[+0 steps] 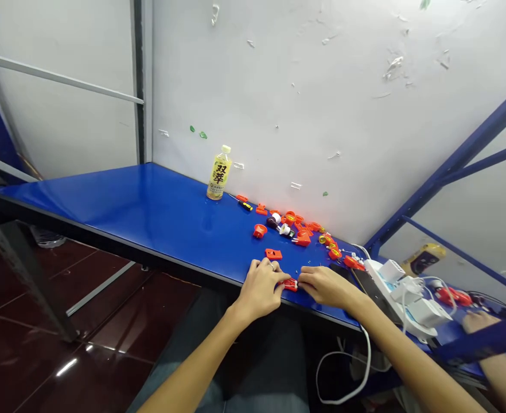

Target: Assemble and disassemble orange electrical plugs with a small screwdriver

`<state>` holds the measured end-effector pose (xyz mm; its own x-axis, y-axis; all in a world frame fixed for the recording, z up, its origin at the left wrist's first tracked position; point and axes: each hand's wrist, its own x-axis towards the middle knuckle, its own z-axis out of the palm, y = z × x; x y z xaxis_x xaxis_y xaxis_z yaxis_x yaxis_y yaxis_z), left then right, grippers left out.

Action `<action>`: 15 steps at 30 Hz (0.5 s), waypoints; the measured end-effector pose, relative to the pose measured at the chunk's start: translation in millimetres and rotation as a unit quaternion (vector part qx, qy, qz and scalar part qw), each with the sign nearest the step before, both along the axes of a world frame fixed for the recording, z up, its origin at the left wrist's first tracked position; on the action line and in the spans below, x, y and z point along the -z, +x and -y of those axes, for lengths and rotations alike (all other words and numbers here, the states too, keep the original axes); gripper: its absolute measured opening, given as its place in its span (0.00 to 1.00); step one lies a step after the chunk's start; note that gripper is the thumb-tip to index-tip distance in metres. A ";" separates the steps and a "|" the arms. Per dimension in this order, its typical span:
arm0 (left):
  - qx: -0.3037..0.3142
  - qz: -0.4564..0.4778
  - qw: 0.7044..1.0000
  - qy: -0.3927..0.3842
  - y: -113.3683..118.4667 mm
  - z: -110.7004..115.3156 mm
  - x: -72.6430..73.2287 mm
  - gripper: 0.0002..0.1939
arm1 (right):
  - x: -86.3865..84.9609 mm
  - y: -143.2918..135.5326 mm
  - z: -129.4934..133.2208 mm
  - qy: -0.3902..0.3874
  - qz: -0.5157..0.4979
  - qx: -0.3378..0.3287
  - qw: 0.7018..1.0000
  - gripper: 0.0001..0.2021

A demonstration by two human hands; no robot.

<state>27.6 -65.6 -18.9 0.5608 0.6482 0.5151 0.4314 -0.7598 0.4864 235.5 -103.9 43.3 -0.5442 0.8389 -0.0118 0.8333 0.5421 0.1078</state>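
Near the table's front edge lies a small red plastic housing (290,285) with something white in it. My left hand (261,285), a ring on one finger, pinches its left end between thumb and fingertips. My right hand (325,285) is closed at the right end of the housing, its fingertips pressed together; whatever they pinch is too small to make out. Just beyond my left hand rests a flat red plastic piece (273,254). Farther back is a red round socket-like part (260,230).
Red, white and yellow parts (302,238) are heaped along the wall, beside a screwdriver (245,205). A drink bottle (219,174) stands on the blue table (150,212). At right are a dark phone-like slab (371,295), a loaded power strip (408,310) and another person's hand (479,322).
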 end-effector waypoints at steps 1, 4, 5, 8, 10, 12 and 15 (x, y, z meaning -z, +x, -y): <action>0.000 0.001 1.000 0.001 0.1 -0.3 0.3 0.14 | 0.9 2.4 0.5 -0.005 -0.035 0.002 0.999 0.11; 0.001 0.000 1.000 0.002 0.2 -0.6 0.5 0.13 | 2.0 7.7 3.3 0.000 -0.124 0.018 0.992 0.11; 0.002 -0.001 1.000 0.001 0.2 -0.5 0.4 0.14 | 2.0 8.7 4.8 0.008 -0.151 0.026 0.988 0.11; 0.002 0.000 1.000 0.001 -0.2 0.3 0.0 0.14 | 4.5 10.5 12.0 0.039 -0.240 0.054 0.968 0.10; 0.001 0.005 1.000 0.000 -0.3 0.8 0.0 0.14 | 10.3 10.7 18.7 0.060 -0.297 0.070 0.951 0.09; 0.001 0.008 1.000 0.000 -0.2 0.9 0.2 0.13 | 19.6 10.0 26.0 0.086 -0.331 0.083 0.936 0.08; 0.001 0.004 1.000 0.001 0.2 0.6 0.3 0.13 | 35.6 7.1 34.9 0.123 -0.338 0.101 0.928 0.06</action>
